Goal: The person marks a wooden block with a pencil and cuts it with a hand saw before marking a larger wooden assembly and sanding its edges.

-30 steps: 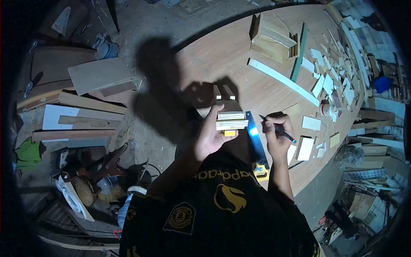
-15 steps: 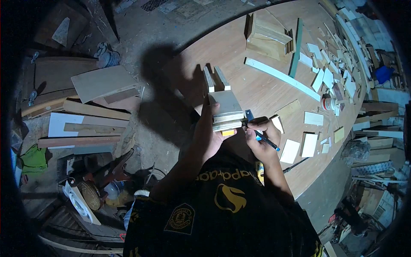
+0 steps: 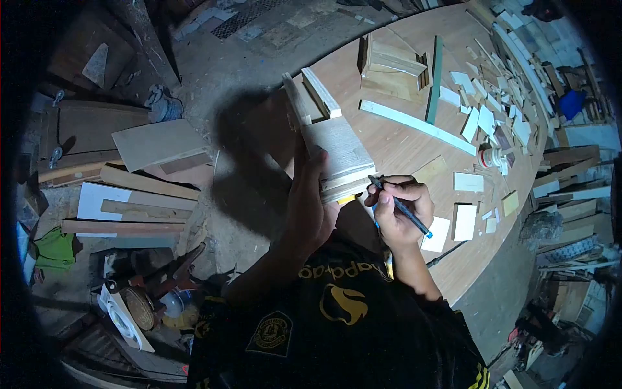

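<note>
Left hand (image 3: 310, 207) clamped on wooden assembly (image 3: 337, 152); right hand (image 3: 402, 207) gripping pen (image 3: 398, 204), tip at assembly edge.

Bare tabletop (image 3: 389, 146) beyond the hands — wood offcuts (image 3: 483, 123) crowd its right side.

A long wooden workbench (image 3: 402, 146) fills the upper right, strewn with offcuts and a pale strip (image 3: 418, 126). Left of the workbench, the dusty concrete floor (image 3: 227, 188) holds stacked boards (image 3: 129, 168). Beyond its far edge, timber piles (image 3: 570, 194) lie in dim bluish light.
</note>
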`<state>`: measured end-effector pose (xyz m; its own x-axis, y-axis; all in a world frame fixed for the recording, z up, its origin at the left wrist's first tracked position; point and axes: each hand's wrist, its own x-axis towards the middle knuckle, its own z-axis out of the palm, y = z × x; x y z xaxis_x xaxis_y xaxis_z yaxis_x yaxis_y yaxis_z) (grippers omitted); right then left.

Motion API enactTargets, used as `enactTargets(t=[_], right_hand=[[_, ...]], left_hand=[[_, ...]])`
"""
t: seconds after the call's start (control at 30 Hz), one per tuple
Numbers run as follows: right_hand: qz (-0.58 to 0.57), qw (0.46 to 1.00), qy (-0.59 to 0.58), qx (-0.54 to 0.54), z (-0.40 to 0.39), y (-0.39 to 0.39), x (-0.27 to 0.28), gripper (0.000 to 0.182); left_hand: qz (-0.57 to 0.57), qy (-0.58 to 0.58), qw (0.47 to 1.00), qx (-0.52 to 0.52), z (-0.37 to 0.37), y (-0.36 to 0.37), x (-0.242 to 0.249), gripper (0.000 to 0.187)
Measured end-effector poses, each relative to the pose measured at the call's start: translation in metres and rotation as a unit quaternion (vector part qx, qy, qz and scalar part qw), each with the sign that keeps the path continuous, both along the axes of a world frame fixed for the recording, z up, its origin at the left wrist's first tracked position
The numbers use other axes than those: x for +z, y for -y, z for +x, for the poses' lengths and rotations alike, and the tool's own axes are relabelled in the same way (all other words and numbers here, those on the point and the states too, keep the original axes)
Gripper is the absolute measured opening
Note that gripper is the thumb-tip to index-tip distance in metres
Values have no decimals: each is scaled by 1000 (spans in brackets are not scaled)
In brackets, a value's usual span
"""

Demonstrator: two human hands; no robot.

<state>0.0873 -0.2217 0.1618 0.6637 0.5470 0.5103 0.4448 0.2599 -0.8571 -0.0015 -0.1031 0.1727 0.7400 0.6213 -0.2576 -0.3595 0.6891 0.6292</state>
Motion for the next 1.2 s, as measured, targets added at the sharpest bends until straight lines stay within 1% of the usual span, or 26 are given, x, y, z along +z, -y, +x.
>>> enactTargets(t=[0.1, 0.13, 0.17, 0.3, 0.37, 0.43, 0.6, 0.83, 0.9, 1.0, 1.1, 1.2], right_hand=[[12, 1000, -21, -10, 0, -1, 10, 16], [14, 1000, -19, -11, 0, -1, 11, 16], [18, 1000, -18, -16, 0, -1, 11, 16], [23, 1000, 11, -17, 4, 4, 13, 17], [32, 999, 18, -21, 4, 4, 16, 16], [40, 999, 24, -24, 2, 4, 20, 16], [80, 996, -20, -20, -2, 5, 23, 15], [48, 999, 9, -20, -1, 11, 24, 15], [60, 998, -15, -21, -2, 11, 24, 14], [75, 997, -15, -24, -2, 11, 22, 14], [77, 996, -27, -22, -3, 13, 23, 14], [67, 997, -19, -19, -1, 14, 24, 14]], left_hand=[[6, -1, 1000, 9, 1, 2, 8, 57], [-16, 29, 999, 6, 0, 2, 7, 59], [-39, 58, 998, 4, 0, 2, 7, 66], [-7, 74, 997, 8, 2, 5, 15, 67], [-8, 48, 999, 7, 0, 8, 19, 67], [3, 45, 999, 15, 2, 11, 27, 67], [6, 41, 999, 16, 1, 16, 28, 68], [29, 53, 998, 23, 2, 19, 25, 71], [32, 62, 997, 22, 3, 20, 26, 71], [22, 60, 998, 20, 3, 22, 28, 70], [33, 70, 997, 18, 4, 22, 29, 69], [14, 68, 998, 13, 4, 23, 30, 68]])
